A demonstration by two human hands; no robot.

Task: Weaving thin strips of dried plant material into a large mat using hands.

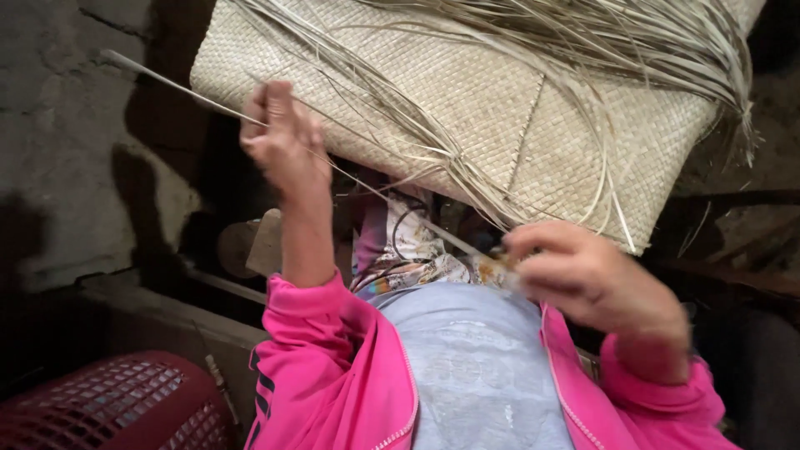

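At the lower left stands a red plastic basket [117,404], not in use. The left hand [282,137] is raised, its fingers closed around a long pale strip [179,87] of dried leaf, which runs from beyond the hand's upper left down across the lap toward the right hand. Behind and above both hands lies a woven mat [500,100], folded or laid as a broad panel with a dense, even plaited surface; that stretch appears finished as far as can be seen. Loose unwoven strands [583,33] trail across its top and hang off its right edge, which suggests weaving material or unfinished ends remain. The right hand [583,275] is held low at the lap, fingers pinched together on the near end of the strip; whether a small tool is also held there cannot be told. In my judgement the strip is being prepared, not yet worked into the mat.
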